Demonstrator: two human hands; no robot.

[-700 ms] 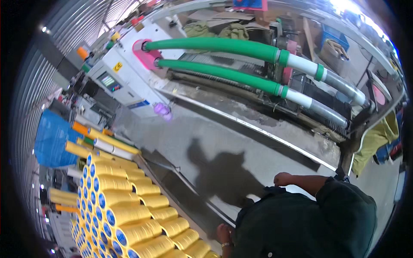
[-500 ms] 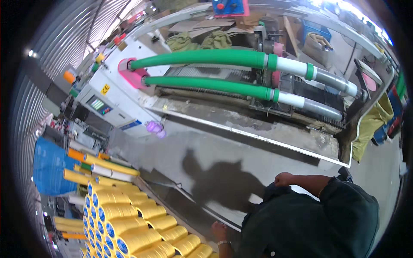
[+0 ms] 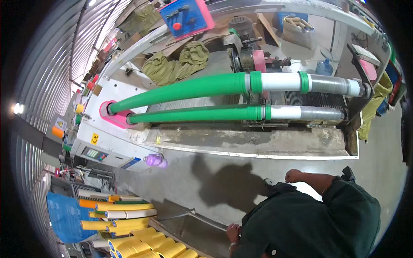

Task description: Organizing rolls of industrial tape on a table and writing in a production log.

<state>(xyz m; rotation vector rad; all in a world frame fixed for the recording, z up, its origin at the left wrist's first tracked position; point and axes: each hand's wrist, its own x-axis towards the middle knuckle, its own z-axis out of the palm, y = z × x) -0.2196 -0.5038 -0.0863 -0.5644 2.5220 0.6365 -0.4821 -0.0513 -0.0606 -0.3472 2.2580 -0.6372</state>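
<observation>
My dark green shirt fills the lower right of the head view. My right hand (image 3: 294, 175) is curled into a fist above the grey concrete floor and holds nothing. My left hand (image 3: 232, 233), with a band at the wrist, hangs low beside the end of a thin metal bar (image 3: 202, 217) on the floor; its fingers are too small to read. My shadow (image 3: 228, 185) lies on the floor ahead. A rack of yellow thread cones (image 3: 146, 246) stands to the lower left, apart from both hands.
A long machine with two green and white rollers (image 3: 202, 88) spans the middle, on a raised concrete base (image 3: 258, 148). A purple jug (image 3: 155, 160) sits by its white control cabinet (image 3: 101, 148). Yellow, orange and white tubes (image 3: 120, 210) lie beside a blue sack (image 3: 64, 217).
The view has swung toward the roller machine, which now looks larger and more central. The yellow cones have slid down to the lower left edge. Both hands keep about the same pose.
</observation>
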